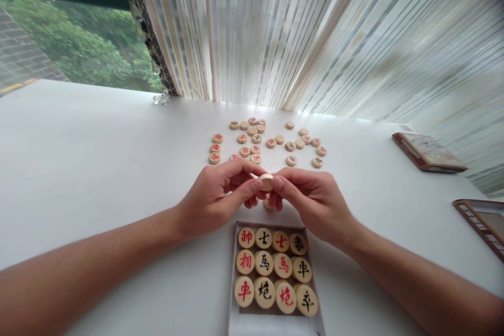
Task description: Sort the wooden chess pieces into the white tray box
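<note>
Between the fingertips of my left hand (226, 189) and my right hand (309, 194) is a pale round xiangqi piece (266, 182), a blank face toward me. Both hands pinch it, thumbs in front. Right under my fingers, partly hidden, another piece (269, 201) lies on the table. Closer to me stands an open box (235, 320) with pieces in rows, marked with red or black characters. Among them are a red-marked piece (246, 238) at the far left corner and a black-marked piece (306, 300) at the near right.
Beyond my hands, several loose pieces (244, 150) lie scattered on the white table (98, 168), some face down. On the right are a brown-edged flat box (429, 152) and another brown-edged item (482, 223), cut off by the frame. A striped curtain (252, 31) hangs along the far edge.
</note>
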`<act>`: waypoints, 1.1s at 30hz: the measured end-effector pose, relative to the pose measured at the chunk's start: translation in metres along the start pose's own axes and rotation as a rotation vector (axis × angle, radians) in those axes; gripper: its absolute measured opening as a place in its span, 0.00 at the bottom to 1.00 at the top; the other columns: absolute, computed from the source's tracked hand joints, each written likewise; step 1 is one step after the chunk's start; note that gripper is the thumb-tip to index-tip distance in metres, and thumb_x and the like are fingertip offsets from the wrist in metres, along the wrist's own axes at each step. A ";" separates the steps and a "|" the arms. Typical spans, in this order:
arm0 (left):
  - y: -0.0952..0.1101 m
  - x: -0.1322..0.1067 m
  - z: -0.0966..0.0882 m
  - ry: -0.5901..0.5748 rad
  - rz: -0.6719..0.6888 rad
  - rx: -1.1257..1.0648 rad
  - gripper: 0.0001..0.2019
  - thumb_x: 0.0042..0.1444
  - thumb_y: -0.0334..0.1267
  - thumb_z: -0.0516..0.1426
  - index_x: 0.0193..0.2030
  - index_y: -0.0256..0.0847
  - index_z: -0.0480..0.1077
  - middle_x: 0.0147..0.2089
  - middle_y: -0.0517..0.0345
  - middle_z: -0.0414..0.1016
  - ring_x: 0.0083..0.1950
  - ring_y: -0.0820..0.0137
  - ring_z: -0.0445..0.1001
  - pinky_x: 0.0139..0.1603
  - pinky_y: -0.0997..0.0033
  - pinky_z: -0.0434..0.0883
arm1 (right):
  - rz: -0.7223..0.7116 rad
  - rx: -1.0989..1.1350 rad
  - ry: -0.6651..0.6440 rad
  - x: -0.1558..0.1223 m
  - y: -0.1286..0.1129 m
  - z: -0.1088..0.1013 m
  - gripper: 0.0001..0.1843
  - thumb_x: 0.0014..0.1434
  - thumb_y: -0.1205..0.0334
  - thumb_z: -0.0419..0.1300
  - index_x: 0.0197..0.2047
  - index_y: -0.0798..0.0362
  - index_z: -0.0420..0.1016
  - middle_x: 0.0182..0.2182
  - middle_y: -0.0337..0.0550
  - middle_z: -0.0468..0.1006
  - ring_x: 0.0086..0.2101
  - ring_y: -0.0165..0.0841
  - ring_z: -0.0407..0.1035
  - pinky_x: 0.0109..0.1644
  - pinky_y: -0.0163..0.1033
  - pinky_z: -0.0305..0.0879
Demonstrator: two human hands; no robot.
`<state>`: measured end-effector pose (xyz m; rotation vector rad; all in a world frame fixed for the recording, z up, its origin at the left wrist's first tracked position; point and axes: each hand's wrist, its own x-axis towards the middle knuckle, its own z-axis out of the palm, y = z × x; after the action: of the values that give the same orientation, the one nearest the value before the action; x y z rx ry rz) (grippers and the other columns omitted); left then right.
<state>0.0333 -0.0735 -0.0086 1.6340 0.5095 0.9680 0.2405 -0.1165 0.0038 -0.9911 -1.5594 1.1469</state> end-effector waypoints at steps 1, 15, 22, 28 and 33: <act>0.000 0.000 -0.001 0.000 -0.007 -0.004 0.07 0.69 0.34 0.62 0.50 0.32 0.76 0.36 0.54 0.84 0.35 0.74 0.83 0.36 0.81 0.82 | 0.014 0.006 -0.003 0.000 0.000 0.000 0.16 0.71 0.51 0.65 0.38 0.54 0.87 0.27 0.40 0.82 0.27 0.28 0.74 0.33 0.33 0.73; -0.002 0.001 0.001 -0.060 0.057 0.017 0.13 0.63 0.28 0.66 0.55 0.34 0.77 0.40 0.54 0.88 0.41 0.71 0.88 0.45 0.80 0.83 | 0.230 0.163 -0.056 0.001 -0.005 0.001 0.25 0.66 0.43 0.68 0.29 0.56 0.79 0.22 0.39 0.75 0.24 0.28 0.66 0.29 0.34 0.64; 0.000 -0.001 0.001 -0.014 0.210 0.309 0.11 0.62 0.28 0.67 0.51 0.31 0.78 0.38 0.56 0.85 0.36 0.75 0.84 0.41 0.85 0.80 | 0.304 0.207 -0.038 -0.002 -0.008 0.007 0.19 0.50 0.55 0.81 0.30 0.56 0.77 0.24 0.35 0.72 0.25 0.25 0.61 0.27 0.31 0.57; 0.002 -0.002 0.001 -0.036 0.318 0.420 0.08 0.62 0.26 0.66 0.49 0.30 0.79 0.36 0.56 0.84 0.34 0.78 0.81 0.40 0.86 0.78 | 0.265 0.058 -0.040 -0.003 -0.010 0.007 0.25 0.59 0.46 0.74 0.25 0.55 0.72 0.20 0.34 0.67 0.23 0.25 0.56 0.25 0.33 0.49; 0.000 -0.002 0.001 -0.042 0.273 0.370 0.10 0.63 0.29 0.67 0.50 0.28 0.79 0.37 0.53 0.85 0.34 0.74 0.82 0.39 0.82 0.80 | 0.225 0.022 -0.067 -0.001 -0.011 0.004 0.27 0.64 0.42 0.69 0.25 0.54 0.73 0.20 0.35 0.70 0.23 0.26 0.60 0.27 0.35 0.54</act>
<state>0.0327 -0.0757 -0.0091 2.0935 0.4629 1.0813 0.2361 -0.1211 0.0137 -1.1454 -1.5120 1.3616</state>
